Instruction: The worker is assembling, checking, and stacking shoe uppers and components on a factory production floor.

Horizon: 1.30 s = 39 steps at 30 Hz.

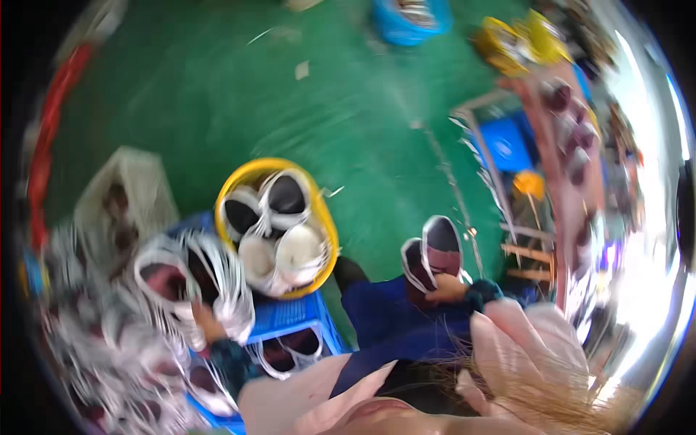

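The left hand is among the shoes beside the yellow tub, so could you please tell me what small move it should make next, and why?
Perhaps secure the left hand on the white-edged shoes: it appears to touch them, though blur hides its grip, and the right hand is occupied with a dark pair.

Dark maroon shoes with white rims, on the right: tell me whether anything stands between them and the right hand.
Nothing visible does: the right hand grips the near end of the dark maroon shoes with white rims. The rounded yellow tub stands apart, to their left.
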Each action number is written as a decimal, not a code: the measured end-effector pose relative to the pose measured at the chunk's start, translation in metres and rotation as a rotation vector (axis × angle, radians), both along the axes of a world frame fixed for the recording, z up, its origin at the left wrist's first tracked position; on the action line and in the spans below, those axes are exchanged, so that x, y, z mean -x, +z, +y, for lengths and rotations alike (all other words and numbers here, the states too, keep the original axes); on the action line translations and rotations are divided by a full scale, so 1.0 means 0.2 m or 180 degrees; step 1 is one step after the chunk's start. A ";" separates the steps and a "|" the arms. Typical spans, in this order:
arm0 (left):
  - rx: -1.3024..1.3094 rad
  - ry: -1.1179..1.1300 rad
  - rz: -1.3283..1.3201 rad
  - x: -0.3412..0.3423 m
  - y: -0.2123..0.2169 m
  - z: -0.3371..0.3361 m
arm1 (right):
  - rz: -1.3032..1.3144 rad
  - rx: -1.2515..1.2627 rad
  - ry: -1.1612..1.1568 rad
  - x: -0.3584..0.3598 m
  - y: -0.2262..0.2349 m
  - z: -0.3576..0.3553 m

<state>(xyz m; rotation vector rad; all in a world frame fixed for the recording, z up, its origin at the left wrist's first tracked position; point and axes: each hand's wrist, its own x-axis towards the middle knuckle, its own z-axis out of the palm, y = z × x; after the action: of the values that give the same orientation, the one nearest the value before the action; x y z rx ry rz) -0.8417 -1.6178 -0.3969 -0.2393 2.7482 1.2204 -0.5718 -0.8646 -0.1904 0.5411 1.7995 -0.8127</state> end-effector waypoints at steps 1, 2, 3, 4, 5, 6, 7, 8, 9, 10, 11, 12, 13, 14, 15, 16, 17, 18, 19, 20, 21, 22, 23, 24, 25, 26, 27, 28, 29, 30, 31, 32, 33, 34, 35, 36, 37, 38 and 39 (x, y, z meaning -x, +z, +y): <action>-0.0618 0.1016 -0.1477 0.02 0.21 0.06 | -0.0044 -0.0151 -0.0373 -0.04 -0.06 0.03; 0.0283 -0.0401 0.0652 -0.06 0.48 0.37 | 0.0193 -0.0261 -0.0468 -0.04 -0.08 0.07; -0.0059 -0.0246 0.0707 -0.14 0.56 0.31 | 0.0466 -0.0236 -0.0507 0.00 -0.08 0.08; -0.0292 -0.0458 0.0562 -0.11 0.66 0.46 | 0.0627 -0.0501 -0.0606 0.01 -0.03 0.07; -0.0489 -0.0648 0.0407 -0.10 0.80 0.62 | 0.0774 -0.0753 -0.0677 0.06 0.08 0.08; -0.0574 -0.0689 0.0057 -0.08 0.87 0.74 | 0.0564 -0.0642 -0.0759 0.12 0.21 0.12; -0.0679 -0.0734 -0.0293 -0.05 0.93 0.92 | 0.0597 -0.0553 -0.1042 0.01 0.17 0.21; -0.0802 -0.0878 0.0038 -0.08 1.02 1.16 | 0.0659 -0.0701 -0.1283 -0.05 0.22 0.27; -0.0946 -0.1053 0.0364 -0.09 1.11 1.44 | 0.0716 -0.0861 -0.1556 -0.13 0.26 0.34; -0.1615 -0.0952 0.0076 -0.09 1.20 1.67 | 0.0852 -0.0725 -0.1885 -0.21 0.27 0.42; -0.2255 -0.0883 -0.0269 -0.09 1.26 1.89 | 0.1111 -0.0593 -0.2414 -0.33 0.26 0.47; -0.2412 -0.1190 -0.0275 -0.07 1.30 2.10 | 0.1253 -0.0628 -0.2635 -0.42 0.27 0.54; -0.2573 -0.1522 -0.0303 -0.06 1.33 2.34 | 0.1392 -0.0681 -0.2878 -0.49 0.31 0.63; -0.2798 -0.1143 -0.0657 -0.13 1.51 2.69 | 0.1607 -0.0611 -0.3266 -0.54 0.48 0.69; -0.3134 -0.1397 -0.1122 -0.12 1.55 2.92 | 0.1702 -0.0668 -0.3467 -0.66 0.48 0.77; -0.3204 -0.1535 -0.1217 -0.13 1.59 3.17 | 0.2098 -0.0704 -0.3902 -0.79 0.47 0.84; -0.3268 -0.1691 -0.1327 -0.16 1.63 3.44 | 0.2509 -0.0760 -0.4341 -0.92 0.45 0.94; -0.3220 -0.1904 -0.1382 -0.23 1.70 3.64 | 0.2555 -0.0811 -0.4544 -1.06 0.47 0.99; -0.3355 -0.2176 -0.1373 -0.28 1.78 3.89 | 0.2675 -0.0794 -0.4922 -1.17 0.48 1.08; -0.3483 -0.2403 -0.1377 -0.35 1.89 4.11 | 0.2770 -0.0756 -0.5271 -1.29 0.53 1.15; -0.3541 -0.2534 -0.1515 -0.43 2.01 4.35 | 0.2864 -0.0721 -0.5608 -1.39 0.58 1.21; -0.3529 -0.2893 -0.1396 -0.45 2.05 4.55 | 0.3165 -0.0804 -0.5973 -1.43 0.68 1.28; -0.3694 -0.3009 -0.1724 -0.57 2.22 4.81 | 0.3336 -0.1072 -0.6498 -1.50 0.73 1.34; -0.3849 -0.3735 -0.1665 -0.56 2.23 5.02 | 0.3378 -0.1007 -0.6885 -1.56 0.78 1.40; -0.3735 -0.3559 -0.1700 -0.59 2.23 5.17 | 0.3374 -0.0912 -0.7247 -1.61 0.85 1.44; -0.3866 -0.4234 -0.1711 -0.65 2.31 5.42 | 0.3733 -0.1166 -0.7445 -1.62 1.04 1.54; -0.3716 -0.4541 -0.1080 -0.80 2.44 5.60 | 0.4166 -0.1373 -0.7464 -1.64 1.07 1.60; -0.3661 -0.5265 -0.0852 -0.92 2.58 5.81 | 0.4378 -0.1435 -0.7565 -1.66 1.16 1.69; -0.3816 -0.5415 -0.1116 -1.03 2.65 5.99 | 0.4556 -0.1515 -0.7712 -1.64 1.25 1.75; -0.3629 -0.5522 -0.0987 -1.12 2.70 6.16 | 0.4709 -0.1541 -0.7714 -1.65 1.30 1.82; -0.4105 -0.5341 -0.1942 -1.27 2.75 6.31 | 0.4854 -0.1625 -0.7731 -1.65 1.33 1.89; -0.3885 -0.5653 -0.1569 -1.37 2.71 6.47 | 0.4920 -0.1693 -0.7843 -1.62 1.39 1.97; -0.3676 -0.5951 -0.1215 -1.48 2.67 6.63 | 0.4924 -0.1810 -0.7818 -1.62 1.42 2.07; -0.3542 -0.5902 -0.1812 -1.58 2.63 6.78 | 0.5004 -0.2290 -0.7709 -1.62 1.39 2.20; -0.3411 -0.5852 -0.2462 -1.71 2.56 6.96 | 0.5046 -0.2860 -0.7580 -1.66 1.33 2.34; -0.3471 -0.5854 -0.2504 -1.85 2.47 7.12 | 0.4805 -0.2923 -0.7856 -1.71 1.26 2.45; -0.3529 -0.5872 -0.2547 -2.00 2.32 7.28 | 0.4119 -0.3204 -0.8085 -1.79 1.20 2.54; -0.3401 -0.5506 -0.3267 -2.16 2.15 7.45 | 0.3837 -0.3771 -0.8042 -1.87 1.10 2.61; -0.3213 -0.5092 -0.3961 -2.34 1.96 7.59 | 0.3513 -0.4313 -0.7975 -1.94 1.02 2.65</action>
<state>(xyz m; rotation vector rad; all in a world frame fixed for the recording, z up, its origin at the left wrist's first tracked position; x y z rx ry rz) -0.3735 -0.0996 -0.0046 0.8077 0.5269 0.9963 -0.1828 -0.3352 0.0138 -1.6813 -0.4259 0.4355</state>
